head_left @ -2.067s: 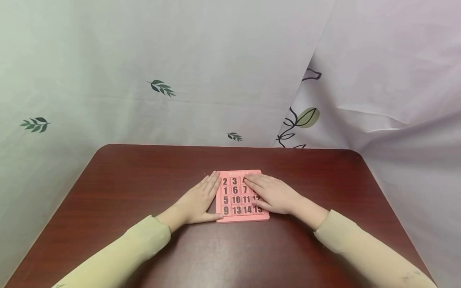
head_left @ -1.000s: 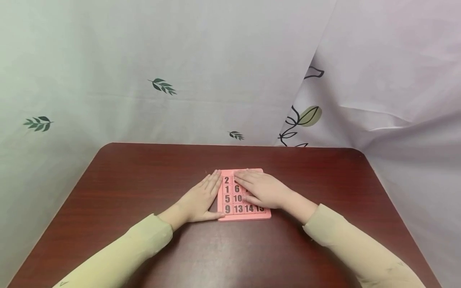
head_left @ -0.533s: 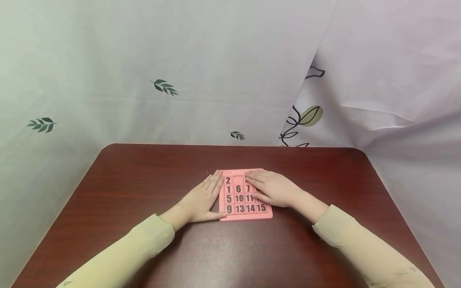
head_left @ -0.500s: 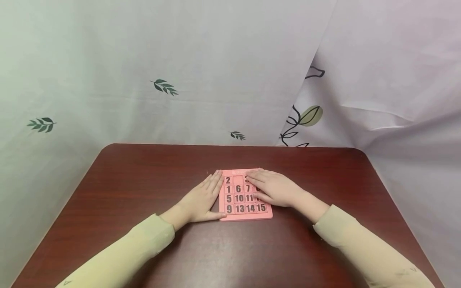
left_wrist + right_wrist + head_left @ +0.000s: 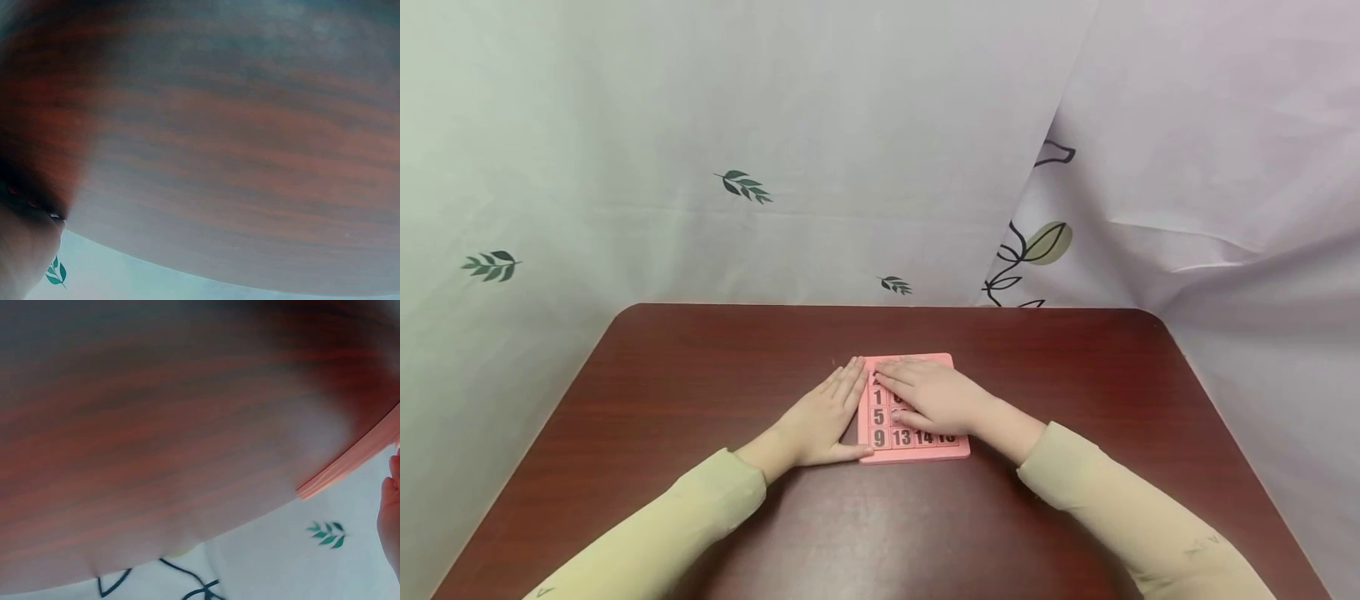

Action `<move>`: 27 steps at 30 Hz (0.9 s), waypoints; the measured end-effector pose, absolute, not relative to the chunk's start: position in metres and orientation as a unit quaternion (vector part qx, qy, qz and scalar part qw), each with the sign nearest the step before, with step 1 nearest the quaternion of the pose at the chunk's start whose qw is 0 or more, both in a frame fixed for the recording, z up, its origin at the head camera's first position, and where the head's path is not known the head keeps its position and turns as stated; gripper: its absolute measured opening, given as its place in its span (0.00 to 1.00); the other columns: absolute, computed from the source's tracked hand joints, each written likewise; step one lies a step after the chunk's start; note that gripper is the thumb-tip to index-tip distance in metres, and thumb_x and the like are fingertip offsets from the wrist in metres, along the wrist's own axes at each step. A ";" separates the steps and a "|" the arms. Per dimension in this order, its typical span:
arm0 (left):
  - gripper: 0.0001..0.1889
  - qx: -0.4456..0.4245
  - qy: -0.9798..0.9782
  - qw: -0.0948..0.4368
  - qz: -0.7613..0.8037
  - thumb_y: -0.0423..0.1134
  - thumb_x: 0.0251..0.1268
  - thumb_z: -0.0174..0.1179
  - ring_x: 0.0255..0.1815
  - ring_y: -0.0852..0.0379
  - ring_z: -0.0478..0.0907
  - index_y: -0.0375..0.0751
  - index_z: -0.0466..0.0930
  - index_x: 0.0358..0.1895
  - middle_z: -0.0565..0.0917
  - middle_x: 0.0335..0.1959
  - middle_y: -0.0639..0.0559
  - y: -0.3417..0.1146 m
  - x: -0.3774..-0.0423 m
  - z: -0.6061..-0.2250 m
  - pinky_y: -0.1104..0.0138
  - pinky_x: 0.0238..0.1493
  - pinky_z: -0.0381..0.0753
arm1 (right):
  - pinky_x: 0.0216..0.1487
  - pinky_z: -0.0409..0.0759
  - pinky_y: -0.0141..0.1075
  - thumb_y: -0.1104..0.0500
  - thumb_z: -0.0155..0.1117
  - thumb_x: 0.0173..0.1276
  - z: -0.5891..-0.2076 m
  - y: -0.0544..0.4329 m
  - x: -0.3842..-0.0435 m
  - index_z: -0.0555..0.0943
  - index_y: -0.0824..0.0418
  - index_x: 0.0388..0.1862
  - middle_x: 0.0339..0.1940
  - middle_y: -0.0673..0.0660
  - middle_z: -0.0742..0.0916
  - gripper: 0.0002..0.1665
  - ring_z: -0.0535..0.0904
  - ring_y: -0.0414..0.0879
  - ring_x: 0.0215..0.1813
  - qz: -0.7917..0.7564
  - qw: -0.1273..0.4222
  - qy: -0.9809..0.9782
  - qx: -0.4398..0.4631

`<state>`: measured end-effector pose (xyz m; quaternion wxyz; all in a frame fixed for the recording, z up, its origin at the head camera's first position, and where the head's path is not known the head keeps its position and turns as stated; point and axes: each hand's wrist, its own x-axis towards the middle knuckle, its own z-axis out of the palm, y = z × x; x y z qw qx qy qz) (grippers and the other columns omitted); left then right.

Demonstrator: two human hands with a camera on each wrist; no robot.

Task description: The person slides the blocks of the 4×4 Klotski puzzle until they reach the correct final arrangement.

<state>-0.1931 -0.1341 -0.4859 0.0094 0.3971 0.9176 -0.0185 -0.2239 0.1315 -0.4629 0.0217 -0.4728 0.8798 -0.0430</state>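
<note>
A pink sliding number puzzle (image 5: 917,456) lies flat on the table in the head view, its black-numbered tiles set in a square frame. My left hand (image 5: 820,423) rests along its left edge, fingers straight, thumb at the near left corner. Over the upper and right part of the puzzle lies my right hand (image 5: 938,398), with extended fingertips at the tile 2 and the thumb lower down. It hides most of the upper tiles; 1, 5, 9 and 13 show. In the right wrist view, the puzzle's side (image 5: 350,464) and part of the right hand (image 5: 390,515) appear.
The dark red wooden table (image 5: 700,358) has rounded far corners. Behind it hangs a pale curtain (image 5: 850,125) with leaf prints, meeting a second cloth (image 5: 1225,167) at the right. Light sleeves cover both forearms. The left wrist view shows mostly table.
Earlier the 3 shifted right, leaving a bare slot beside the 2. Since then my right hand has moved left over the top row, covering that slot. My left hand stays at the puzzle's edge.
</note>
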 end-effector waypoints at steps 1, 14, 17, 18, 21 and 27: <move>0.60 0.398 0.917 0.008 -0.019 0.74 0.71 0.53 0.89 0.35 0.49 0.22 0.49 0.83 0.49 0.86 0.26 -0.134 -0.193 -0.486 0.50 0.88 0.56 | 0.86 0.64 0.48 0.40 0.54 0.82 -0.463 0.128 -0.223 0.66 0.61 0.84 0.84 0.58 0.72 0.40 0.66 0.52 0.86 -0.041 0.026 0.879 -0.474; 0.60 0.399 0.917 -0.001 -0.024 0.75 0.70 0.53 0.89 0.35 0.49 0.23 0.50 0.83 0.50 0.86 0.26 -0.135 -0.194 -0.489 0.50 0.88 0.56 | 0.86 0.65 0.47 0.41 0.53 0.83 -0.463 0.133 -0.226 0.69 0.60 0.82 0.83 0.57 0.74 0.38 0.68 0.51 0.84 -0.034 0.032 0.886 -0.461; 0.60 0.399 0.917 -0.004 -0.027 0.75 0.70 0.53 0.89 0.35 0.50 0.22 0.51 0.83 0.50 0.86 0.25 -0.134 -0.194 -0.489 0.50 0.88 0.57 | 0.85 0.67 0.48 0.41 0.55 0.83 -0.463 0.141 -0.225 0.71 0.60 0.81 0.82 0.56 0.75 0.37 0.70 0.51 0.83 -0.032 0.021 0.888 -0.459; 0.60 0.399 0.917 -0.004 -0.028 0.75 0.70 0.53 0.89 0.35 0.50 0.22 0.51 0.83 0.51 0.86 0.25 -0.134 -0.194 -0.489 0.50 0.88 0.57 | 0.85 0.67 0.47 0.41 0.55 0.82 -0.463 0.144 -0.225 0.72 0.60 0.80 0.81 0.56 0.76 0.37 0.70 0.50 0.83 -0.030 0.018 0.888 -0.458; 0.60 0.396 0.918 -0.001 -0.028 0.75 0.70 0.53 0.89 0.35 0.50 0.22 0.51 0.83 0.50 0.86 0.25 -0.135 -0.194 -0.489 0.50 0.88 0.57 | 0.84 0.68 0.47 0.41 0.56 0.82 -0.463 0.147 -0.225 0.73 0.61 0.79 0.81 0.57 0.77 0.36 0.71 0.51 0.82 -0.028 0.011 0.888 -0.458; 0.60 0.394 0.919 0.006 -0.026 0.75 0.70 0.52 0.89 0.36 0.49 0.23 0.50 0.83 0.49 0.86 0.26 -0.134 -0.193 -0.488 0.50 0.89 0.56 | 0.84 0.68 0.49 0.41 0.57 0.81 -0.463 0.147 -0.220 0.71 0.62 0.81 0.82 0.58 0.75 0.39 0.70 0.52 0.83 -0.028 0.007 0.882 -0.471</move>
